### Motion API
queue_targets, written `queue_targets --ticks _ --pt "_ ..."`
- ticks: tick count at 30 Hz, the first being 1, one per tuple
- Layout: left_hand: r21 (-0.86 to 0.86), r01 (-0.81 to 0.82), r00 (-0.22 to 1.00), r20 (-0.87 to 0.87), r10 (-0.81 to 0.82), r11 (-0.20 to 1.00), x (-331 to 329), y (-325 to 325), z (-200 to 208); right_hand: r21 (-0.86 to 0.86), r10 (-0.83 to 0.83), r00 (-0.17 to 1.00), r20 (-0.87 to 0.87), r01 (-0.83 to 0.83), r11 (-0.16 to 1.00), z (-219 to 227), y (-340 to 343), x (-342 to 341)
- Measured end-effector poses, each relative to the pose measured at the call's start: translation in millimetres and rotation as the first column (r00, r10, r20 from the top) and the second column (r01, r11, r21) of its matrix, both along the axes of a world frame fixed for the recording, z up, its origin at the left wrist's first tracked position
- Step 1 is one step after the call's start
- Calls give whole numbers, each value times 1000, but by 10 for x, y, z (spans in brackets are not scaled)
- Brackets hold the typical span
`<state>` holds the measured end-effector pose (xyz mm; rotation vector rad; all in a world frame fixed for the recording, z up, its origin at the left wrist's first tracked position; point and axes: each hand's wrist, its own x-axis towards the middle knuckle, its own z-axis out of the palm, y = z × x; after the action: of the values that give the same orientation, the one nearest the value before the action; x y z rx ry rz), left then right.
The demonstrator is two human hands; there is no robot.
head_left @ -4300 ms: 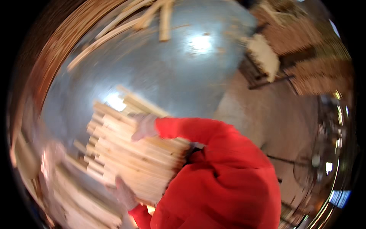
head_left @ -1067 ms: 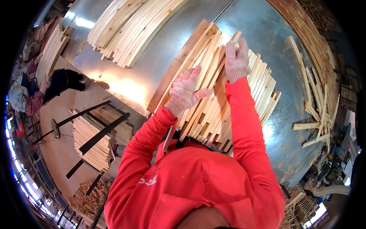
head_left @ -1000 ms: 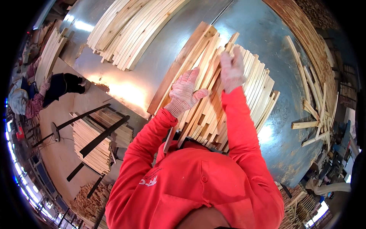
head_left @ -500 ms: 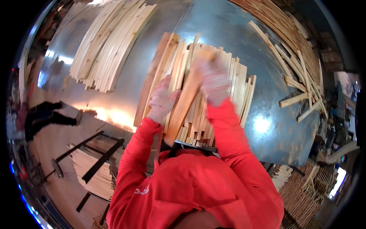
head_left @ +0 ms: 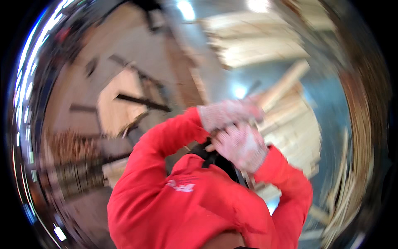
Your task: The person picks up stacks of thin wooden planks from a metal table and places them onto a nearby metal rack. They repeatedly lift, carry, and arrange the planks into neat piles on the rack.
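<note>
My left hand (head_left: 230, 115), in a pale pinkish knit glove, is closed around a wooden strip (head_left: 286, 83) that slants up to the right. My right hand (head_left: 241, 146), gloved the same way, lies just below the left with its fingers wrapped around the strip's lower part, close to my body. Motion blur and the gloves hide where the fingers meet the wood. Beyond the hands and to their right, a batch of pale wooden strips (head_left: 296, 135) lies side by side on the blue-grey metal table (head_left: 330, 103).
Another batch of pale strips (head_left: 259, 39) lies farther up the table. Loose thin strips (head_left: 342, 178) are at the right. On the left, a board stack (head_left: 120, 101) stands by dark metal bars (head_left: 143, 102), and piled timber (head_left: 68, 176) sits lower down.
My view and body have turned left, so the table now appears farther right. My hands, earlier apart over the strips, have come together on one strip near my body.
</note>
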<state>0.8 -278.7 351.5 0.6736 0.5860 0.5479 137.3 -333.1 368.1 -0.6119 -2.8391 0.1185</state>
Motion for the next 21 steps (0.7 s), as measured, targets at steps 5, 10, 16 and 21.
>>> queue_targets --ticks 5,10,16,21 --pt "436 -301 724 -475 501 848 -1309 -862 147 30 260 920 -292 -263 964 288 -459 -1100" --pt "423 -867 307 38 951 263 -3697 -1258 109 -66 -82 842 -533 55 996 -64 -309 -1785" --pt "771 -558 -569 -625 535 307 -7221 -2069 -1694 -348 -263 897 -356 134 928 -1141 49 -3413" --pt "563 -557 -732 -680 -40 610 -9023 -2843 -3372 -690 -472 858 -200 219 690 -2233 -45 -4945"
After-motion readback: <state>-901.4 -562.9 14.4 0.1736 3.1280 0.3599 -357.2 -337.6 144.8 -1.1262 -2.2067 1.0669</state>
